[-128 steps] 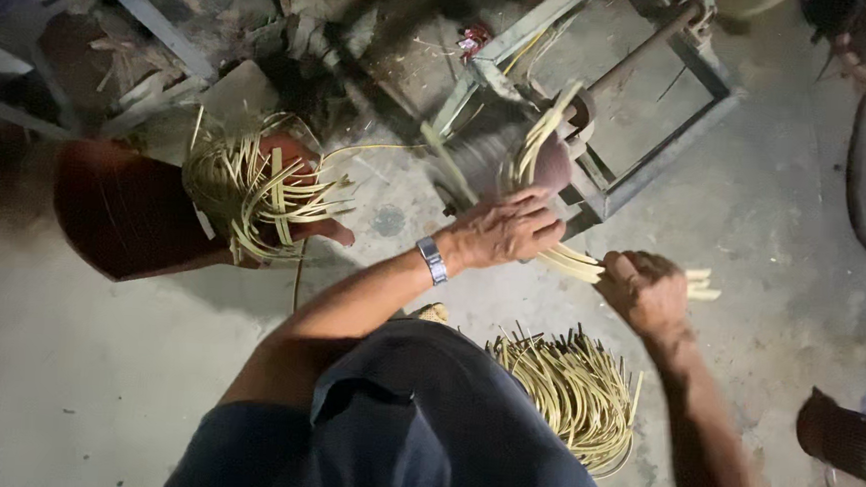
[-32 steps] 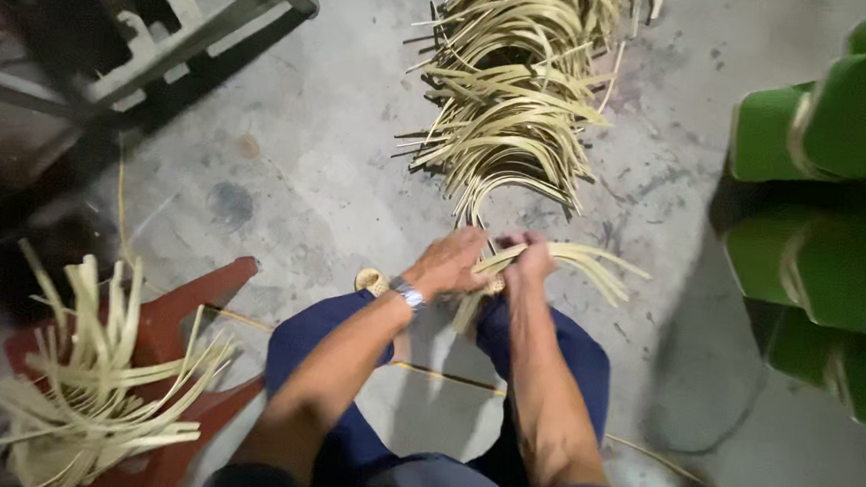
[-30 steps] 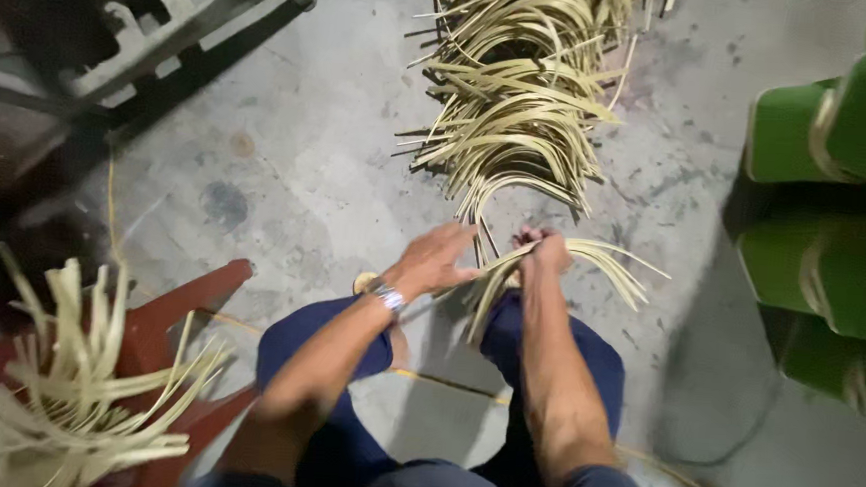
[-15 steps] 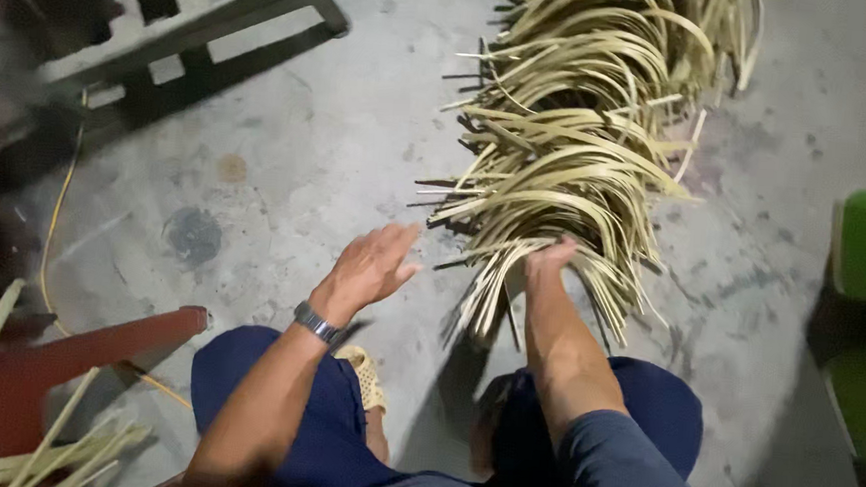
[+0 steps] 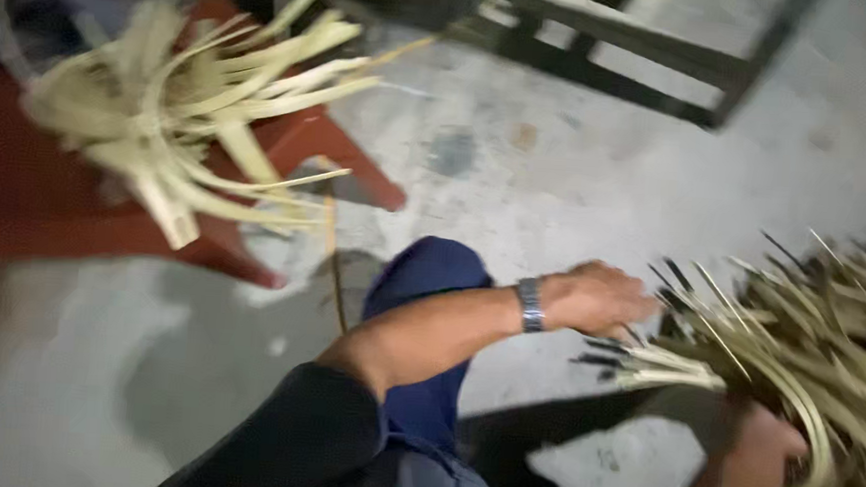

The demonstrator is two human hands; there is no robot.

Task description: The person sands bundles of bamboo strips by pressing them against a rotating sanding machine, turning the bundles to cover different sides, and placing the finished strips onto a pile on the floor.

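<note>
The view has swung left since half a second ago: the big heap of pale cane strips [image 5: 808, 337], which lay straight ahead of the person, now sits at the right edge, and the red stool [image 5: 288, 154] with its own loose bundle of strips [image 5: 175, 127] has come back into sight at upper left. The left hand [image 5: 595, 299], which was lifted with fingers spread, now lies at the near end of the heap, knuckles up and fingers curled down among the strip ends (too blurred to say whether it grips any). The right hand [image 5: 750, 464] is half buried under the strips at lower right, and I cannot tell if it is closed or open. To my eye the gathering goes on at the heap. A dark metal frame [image 5: 655, 57] stands across the concrete floor [image 5: 558, 171] behind; the person's blue-trousered knee [image 5: 426, 283] sits between stool and heap.
</note>
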